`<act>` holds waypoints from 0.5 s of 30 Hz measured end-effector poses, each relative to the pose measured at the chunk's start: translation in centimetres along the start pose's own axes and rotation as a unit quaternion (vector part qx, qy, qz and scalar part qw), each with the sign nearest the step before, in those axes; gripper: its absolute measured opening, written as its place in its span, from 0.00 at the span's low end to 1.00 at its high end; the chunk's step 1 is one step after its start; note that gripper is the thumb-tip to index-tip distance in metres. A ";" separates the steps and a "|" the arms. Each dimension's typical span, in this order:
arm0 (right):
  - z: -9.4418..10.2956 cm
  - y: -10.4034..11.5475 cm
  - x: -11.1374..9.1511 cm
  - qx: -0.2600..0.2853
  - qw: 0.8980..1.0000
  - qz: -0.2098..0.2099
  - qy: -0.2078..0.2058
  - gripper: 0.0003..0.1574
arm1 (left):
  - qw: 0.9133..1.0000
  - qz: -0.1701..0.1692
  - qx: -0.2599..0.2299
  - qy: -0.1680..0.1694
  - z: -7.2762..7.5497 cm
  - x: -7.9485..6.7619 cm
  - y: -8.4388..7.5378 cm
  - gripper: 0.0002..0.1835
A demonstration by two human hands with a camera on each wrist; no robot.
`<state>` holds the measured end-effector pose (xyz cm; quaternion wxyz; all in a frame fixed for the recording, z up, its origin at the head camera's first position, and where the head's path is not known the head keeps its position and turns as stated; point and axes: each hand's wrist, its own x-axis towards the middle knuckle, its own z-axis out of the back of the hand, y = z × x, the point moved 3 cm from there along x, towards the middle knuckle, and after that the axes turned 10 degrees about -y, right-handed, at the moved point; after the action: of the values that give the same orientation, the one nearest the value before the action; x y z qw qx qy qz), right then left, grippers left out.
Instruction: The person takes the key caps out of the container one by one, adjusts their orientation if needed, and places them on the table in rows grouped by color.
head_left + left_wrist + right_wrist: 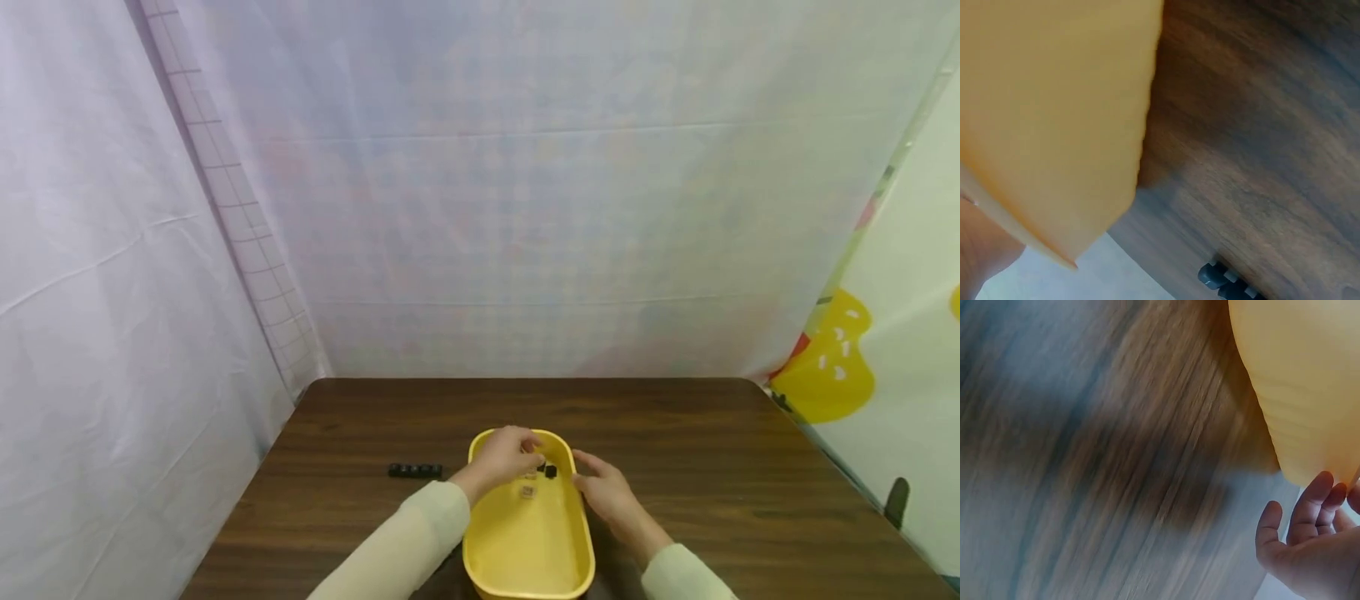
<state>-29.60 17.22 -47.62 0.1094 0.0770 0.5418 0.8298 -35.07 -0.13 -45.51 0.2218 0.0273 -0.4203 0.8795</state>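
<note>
A yellow oblong tub [528,542] stands on the table between both hands. My left hand [506,454] reaches over its left rim into the far end, fingers bent down toward several small cubes there; I cannot tell whether it pinches one. Near those fingers lie a black cube [551,472] and a pale, marked cube [528,492] on the tub floor. Outside the right wall is my right hand [609,493], its fingertips [1321,481] resting lightly against the tub with the fingers loosely bent. The left wrist view mostly has the tub's outer wall [1060,94].
To the left of the tub, a short row of black cubes [415,471] lies on the dark wooden table [675,433]. Pale curtains [525,208] hang behind the table and on the left.
</note>
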 end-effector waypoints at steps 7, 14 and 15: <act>-0.3 0.0 -0.2 0.003 1.000 0.008 -0.008 0.30 | 0.997 -0.023 0.072 0.016 -1.4 0.8 0.1 0.10; -0.4 0.0 -0.1 0.004 1.000 0.013 -0.006 0.29 | 0.986 -0.070 0.132 0.072 -2.6 1.3 0.7 0.08; -0.4 0.0 -0.2 0.007 1.000 0.013 -0.005 0.29 | 0.984 -0.075 0.141 0.077 -2.7 1.3 0.7 0.08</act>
<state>-29.54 16.83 -47.78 0.1012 0.0885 0.5458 0.8271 -36.17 2.01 -47.42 0.3125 0.0221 -0.2704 0.9104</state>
